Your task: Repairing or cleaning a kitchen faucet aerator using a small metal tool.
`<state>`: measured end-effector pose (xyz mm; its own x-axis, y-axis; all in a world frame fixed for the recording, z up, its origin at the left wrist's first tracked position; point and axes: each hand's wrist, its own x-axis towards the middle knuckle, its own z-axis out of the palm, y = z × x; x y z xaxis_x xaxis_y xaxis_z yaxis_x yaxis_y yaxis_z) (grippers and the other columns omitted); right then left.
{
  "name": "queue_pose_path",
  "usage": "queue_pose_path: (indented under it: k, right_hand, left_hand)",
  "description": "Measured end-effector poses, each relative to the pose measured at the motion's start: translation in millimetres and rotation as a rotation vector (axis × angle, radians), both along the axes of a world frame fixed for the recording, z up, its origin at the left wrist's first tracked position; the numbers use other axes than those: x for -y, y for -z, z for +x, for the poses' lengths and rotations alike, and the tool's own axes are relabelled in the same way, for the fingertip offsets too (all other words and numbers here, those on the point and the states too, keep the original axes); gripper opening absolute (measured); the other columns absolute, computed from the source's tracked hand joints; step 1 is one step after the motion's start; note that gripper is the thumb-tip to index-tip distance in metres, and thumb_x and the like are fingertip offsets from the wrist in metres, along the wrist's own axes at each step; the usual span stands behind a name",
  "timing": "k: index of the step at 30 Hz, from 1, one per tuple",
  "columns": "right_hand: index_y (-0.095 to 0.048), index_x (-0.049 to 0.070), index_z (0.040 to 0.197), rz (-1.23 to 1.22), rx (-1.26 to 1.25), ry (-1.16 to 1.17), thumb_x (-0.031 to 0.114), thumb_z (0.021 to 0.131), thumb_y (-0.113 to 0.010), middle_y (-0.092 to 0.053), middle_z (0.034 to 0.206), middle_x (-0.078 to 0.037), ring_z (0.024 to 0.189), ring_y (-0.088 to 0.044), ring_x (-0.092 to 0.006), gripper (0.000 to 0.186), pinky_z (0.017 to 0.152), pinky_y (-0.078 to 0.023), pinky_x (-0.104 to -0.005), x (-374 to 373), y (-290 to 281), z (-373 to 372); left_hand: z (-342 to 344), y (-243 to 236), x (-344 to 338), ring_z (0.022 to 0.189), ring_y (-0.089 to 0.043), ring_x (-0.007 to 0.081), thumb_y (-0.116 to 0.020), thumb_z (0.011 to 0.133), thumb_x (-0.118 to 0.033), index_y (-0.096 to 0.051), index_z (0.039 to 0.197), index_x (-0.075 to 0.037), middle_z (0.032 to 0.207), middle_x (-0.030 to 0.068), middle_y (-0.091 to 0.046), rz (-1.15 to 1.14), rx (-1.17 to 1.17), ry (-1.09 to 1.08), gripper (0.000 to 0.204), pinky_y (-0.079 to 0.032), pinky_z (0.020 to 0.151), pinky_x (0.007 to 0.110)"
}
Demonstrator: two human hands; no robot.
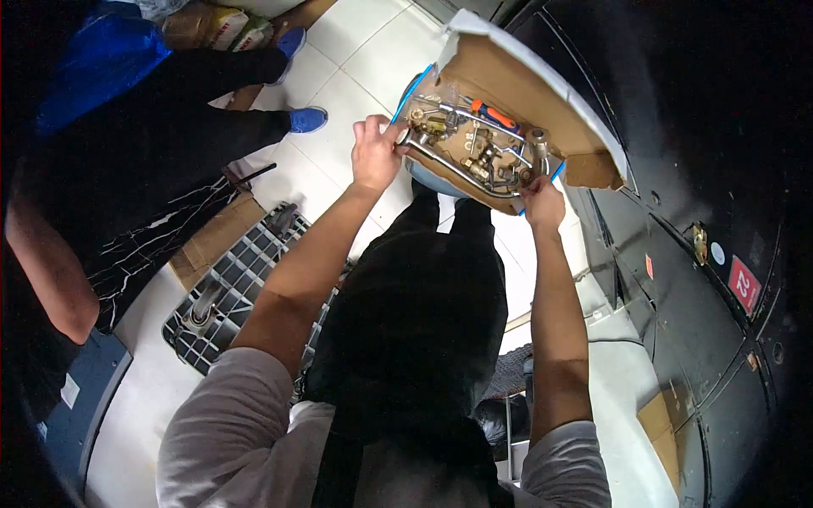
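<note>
As arms (319, 254) stretch forward, left hand (376, 154) and right hand (544, 204) pinch the cardboard box (495, 72).

Cannot tell smallest metal fittings (487, 161) apart in cardboard box (487, 68); lose lower end of right trouser leg (472, 220) behind it, co-worker's bare arm (55, 279) at dark left rim.

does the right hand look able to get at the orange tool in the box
Probably, if the right hand lets go of the box; nothing seems to cover the orange tool.
</note>
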<state>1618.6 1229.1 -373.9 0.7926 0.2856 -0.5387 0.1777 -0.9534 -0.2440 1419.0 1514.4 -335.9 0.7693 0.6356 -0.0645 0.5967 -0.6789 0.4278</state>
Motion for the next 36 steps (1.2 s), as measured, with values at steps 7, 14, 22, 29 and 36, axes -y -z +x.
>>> queue_pose_path:
  k: [7, 14, 22, 29, 36]
  right_hand:
    - [-0.068, 0.011, 0.088, 0.058, 0.080, -0.146, 0.027, 0.081, -0.081, -0.073, 0.089, -0.012, 0.085, -0.070, -0.0356, 0.021, 0.075, -0.057, -0.0464, -11, -12, -13]
    - [-0.074, 0.011, 0.094, 0.431, 0.141, -0.405, 0.038, 0.089, -0.073, -0.067, 0.104, -0.008, 0.104, -0.064, -0.0294, 0.028, 0.112, -0.037, -0.0532, -24, 3, -71]
    - [-0.076, 0.012, 0.095, 0.468, 0.063, -0.251, 0.038, 0.093, -0.071, -0.067, 0.106, -0.005, 0.107, -0.063, -0.0287, 0.027, 0.119, -0.027, -0.0584, -21, 19, -102]
    - [-0.075, 0.009, 0.098, 0.473, 0.086, -0.309, 0.033, 0.093, -0.071, -0.066, 0.108, -0.010, 0.110, -0.062, -0.0307, 0.026, 0.119, -0.026, -0.0556, -23, 18, -104]
    - [-0.075, 0.009, 0.099, 0.449, 0.090, -0.291, 0.032, 0.092, -0.072, -0.066, 0.111, -0.009, 0.113, -0.061, -0.0298, 0.024, 0.120, -0.026, -0.0558, -24, 19, -108]
  left_hand:
    - [9, -5, -4, 0.112, -0.056, 0.0367, -0.079, 0.073, -0.003, -0.068, 0.116, -0.011, 0.118, 0.0159, -0.053, -0.174, -0.039, 0.005, 0.045, -0.055, 0.091, 0.046]
    - [22, -5, -7, 0.108, -0.061, 0.0391, -0.076, 0.078, -0.001, -0.063, 0.121, -0.006, 0.119, 0.0166, -0.059, -0.145, 0.162, 0.042, 0.045, -0.055, 0.092, 0.046]
    - [72, 16, -32, 0.113, -0.060, 0.0386, -0.074, 0.080, -0.003, -0.060, 0.130, -0.005, 0.120, 0.0178, -0.067, -0.143, 0.134, 0.175, 0.052, -0.051, 0.099, 0.045]
    - [56, 44, -33, 0.138, -0.045, 0.0332, -0.069, 0.092, -0.028, -0.056, 0.144, -0.013, 0.154, 0.0028, -0.051, 0.166, -0.005, 0.269, 0.056, -0.034, 0.114, 0.057]
    - [59, 50, -16, 0.150, -0.027, 0.0395, -0.059, 0.101, -0.034, -0.057, 0.146, -0.020, 0.166, 0.0062, -0.030, 0.094, -0.095, 0.084, 0.048, -0.028, 0.120, 0.056]
